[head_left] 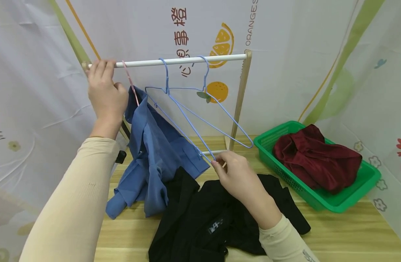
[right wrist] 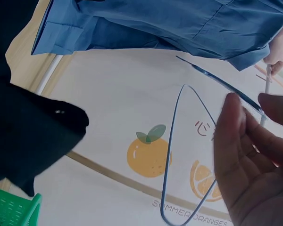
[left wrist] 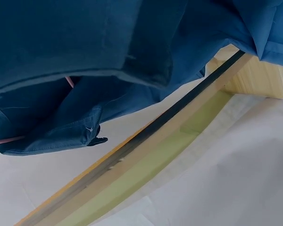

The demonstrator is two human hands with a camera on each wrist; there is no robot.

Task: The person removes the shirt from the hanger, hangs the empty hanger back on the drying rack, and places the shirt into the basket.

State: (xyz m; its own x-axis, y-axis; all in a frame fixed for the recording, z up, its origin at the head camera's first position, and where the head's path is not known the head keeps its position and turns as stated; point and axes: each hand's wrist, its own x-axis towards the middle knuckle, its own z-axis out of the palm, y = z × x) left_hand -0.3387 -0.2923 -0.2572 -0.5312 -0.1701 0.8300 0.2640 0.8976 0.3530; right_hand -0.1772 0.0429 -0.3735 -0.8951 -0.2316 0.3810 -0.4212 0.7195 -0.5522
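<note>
My left hand point(head_left: 105, 91) holds the left end of the white rail point(head_left: 141, 63), fingers over its top. Beside it a blue shirt point(head_left: 154, 149) hangs on a pink hanger point(head_left: 130, 80); in the left wrist view the shirt point(left wrist: 132, 42) fills the top. With thumb and fingers my right hand point(head_left: 239, 178) pinches the lower corner of a blue wire hanger point(head_left: 190, 123) hooked on the rail. A second blue hanger point(head_left: 228, 112) hangs to its right. In the right wrist view the right hand point(right wrist: 254, 155) is at the held hanger's end point(right wrist: 226, 85). Below lies a black garment point(head_left: 200, 225).
On the right of the wooden table point(head_left: 357, 233) stands a green basket point(head_left: 338, 205) with a dark red cloth point(head_left: 318, 160) in it. The rack's wooden post point(head_left: 240, 102) rises left of the basket. Behind hangs a white printed curtain point(head_left: 295, 54).
</note>
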